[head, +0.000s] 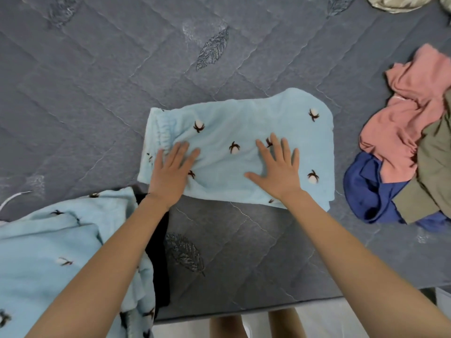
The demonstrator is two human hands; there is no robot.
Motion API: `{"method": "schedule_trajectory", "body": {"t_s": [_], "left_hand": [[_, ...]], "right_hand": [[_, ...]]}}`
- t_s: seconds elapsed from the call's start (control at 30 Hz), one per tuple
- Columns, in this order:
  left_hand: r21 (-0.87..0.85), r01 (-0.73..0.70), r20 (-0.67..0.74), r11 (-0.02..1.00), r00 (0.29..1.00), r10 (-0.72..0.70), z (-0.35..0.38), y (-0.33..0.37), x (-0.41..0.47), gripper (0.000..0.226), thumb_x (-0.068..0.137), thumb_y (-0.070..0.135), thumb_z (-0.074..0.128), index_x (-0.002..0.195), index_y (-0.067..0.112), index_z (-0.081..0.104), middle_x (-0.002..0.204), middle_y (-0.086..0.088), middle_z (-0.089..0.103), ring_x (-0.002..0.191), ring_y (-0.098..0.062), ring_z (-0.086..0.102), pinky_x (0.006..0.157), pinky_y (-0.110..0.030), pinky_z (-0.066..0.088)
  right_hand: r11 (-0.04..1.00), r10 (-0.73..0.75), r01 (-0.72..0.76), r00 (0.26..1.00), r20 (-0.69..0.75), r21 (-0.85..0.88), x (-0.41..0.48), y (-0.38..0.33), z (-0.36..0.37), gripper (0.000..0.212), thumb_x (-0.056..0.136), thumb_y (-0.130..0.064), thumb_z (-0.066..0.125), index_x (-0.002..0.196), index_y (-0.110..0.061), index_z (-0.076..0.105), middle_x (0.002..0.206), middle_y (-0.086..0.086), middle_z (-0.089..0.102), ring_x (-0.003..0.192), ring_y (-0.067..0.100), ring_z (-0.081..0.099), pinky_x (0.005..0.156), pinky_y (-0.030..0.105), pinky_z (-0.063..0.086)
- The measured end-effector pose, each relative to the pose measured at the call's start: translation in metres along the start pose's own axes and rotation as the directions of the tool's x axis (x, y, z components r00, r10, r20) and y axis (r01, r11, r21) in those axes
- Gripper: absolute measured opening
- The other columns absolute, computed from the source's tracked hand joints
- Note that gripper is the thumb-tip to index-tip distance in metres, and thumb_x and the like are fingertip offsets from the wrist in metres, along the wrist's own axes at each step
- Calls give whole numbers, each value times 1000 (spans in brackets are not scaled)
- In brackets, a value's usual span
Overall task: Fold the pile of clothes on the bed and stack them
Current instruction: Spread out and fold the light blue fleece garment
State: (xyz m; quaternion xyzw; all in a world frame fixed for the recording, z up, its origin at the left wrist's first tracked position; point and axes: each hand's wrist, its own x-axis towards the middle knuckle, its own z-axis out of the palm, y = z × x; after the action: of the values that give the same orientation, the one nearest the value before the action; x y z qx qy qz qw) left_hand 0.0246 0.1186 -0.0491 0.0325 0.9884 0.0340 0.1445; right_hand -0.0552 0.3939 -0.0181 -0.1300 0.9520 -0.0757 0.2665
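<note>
On the bed [97,93], near its front edge, light-blue pants [244,118] lie folded into a rough rectangle, with the elastic waistband at the left end.

Hands: left hand [170,172] and right hand [278,167] both lie flat on the pants, fingers straight and spread. They are pressing, not gripping. Left is by the waistband, right is nearer the other end.

Status, my read:
- Pants: folded at least once and being smoothed. Probably one more fold to reach stack size.
- Right of the pants, well apart: an unfolded pile [402,132]. At least three pieces are tangled together: pink [405,113], olive [436,167] and navy [366,189]. None of them is folded.
- Left of the pants and closer to the person: a matching light-blue top [48,252], rumpled, lying over a black item [161,252]. Can't tell whether either is folded; it doesn't look like a tidy stack.
- Far beyond the pants, at the right corner: beige fabric [395,3], mostly out of frame. Can't tell if it belongs to the job.
- Left of the pants: a white cord [14,197] on the quilt, not relevant.

Estimate: early. One garment is near done, there is no clear stack, and most of the pile is left.
</note>
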Motion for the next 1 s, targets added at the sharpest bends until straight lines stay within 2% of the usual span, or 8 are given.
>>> {"method": "schedule_trajectory", "body": {"t_s": [0.13,0.23,0.43,0.5,0.57,0.67,0.77,1.0], "left_hand": [[131,112,29,985,993,-116,3,-11,-23,95,86,9,65,156,25,3,164,-7,9,151,-25,1,116,-49,-16],[113,178,-39,978,984,-175,4,0,-27,72,92,14,60,155,18,24,161,-12,19,149,-34,12,116,-50,-20],[-34,79,-119,996,989,-83,-7,77,8,60,97,45,30,153,21,29,160,-17,19,147,-39,12,116,-60,3],[-93,38,-79,995,996,-45,-6,107,22,65,96,55,28,154,26,26,161,-15,16,148,-38,11,115,-64,10],[-160,39,-10,986,999,-41,-3,131,33,71,93,65,24,155,32,19,163,-11,9,149,-36,4,115,-66,6],[-196,111,84,974,992,-96,4,148,44,79,85,76,16,155,40,4,164,-5,-9,149,-33,-12,113,-63,-7],[-186,146,111,972,986,-127,8,153,46,79,86,77,20,154,42,0,163,-5,-14,149,-33,-15,113,-64,-9],[-216,212,187,953,967,-173,-7,171,54,73,93,63,37,152,45,-2,163,-4,-15,148,-28,-19,116,-62,-8]], "right_hand": [[1000,17,-17,998,-66,-6,-1,23,-7,80,91,-66,44,156,-35,8,164,4,-11,150,28,-15,118,51,-13],[996,71,-64,991,-113,60,-4,45,-14,80,91,-64,47,156,-35,10,164,3,-13,150,27,-15,118,51,-12],[940,230,-181,962,-146,289,-8,80,-21,98,85,-58,63,156,-34,0,164,2,-13,151,25,-10,120,51,1],[823,318,-223,943,-98,523,-7,92,-23,106,82,-54,71,156,-32,-3,164,1,-8,151,23,-1,120,45,8],[562,414,-267,910,13,783,-3,102,-27,113,79,-48,77,156,-28,-3,163,0,12,147,20,20,120,42,21],[216,467,-351,857,219,911,2,111,-29,86,79,-46,78,146,-21,30,141,1,52,120,17,56,104,39,45],[161,426,-347,869,252,924,6,115,-30,46,79,-40,80,117,-23,61,112,-4,69,101,14,67,95,41,54],[118,448,-215,883,141,969,-9,120,-52,27,79,-27,82,102,-22,68,99,-6,72,92,14,70,85,39,58]]}}
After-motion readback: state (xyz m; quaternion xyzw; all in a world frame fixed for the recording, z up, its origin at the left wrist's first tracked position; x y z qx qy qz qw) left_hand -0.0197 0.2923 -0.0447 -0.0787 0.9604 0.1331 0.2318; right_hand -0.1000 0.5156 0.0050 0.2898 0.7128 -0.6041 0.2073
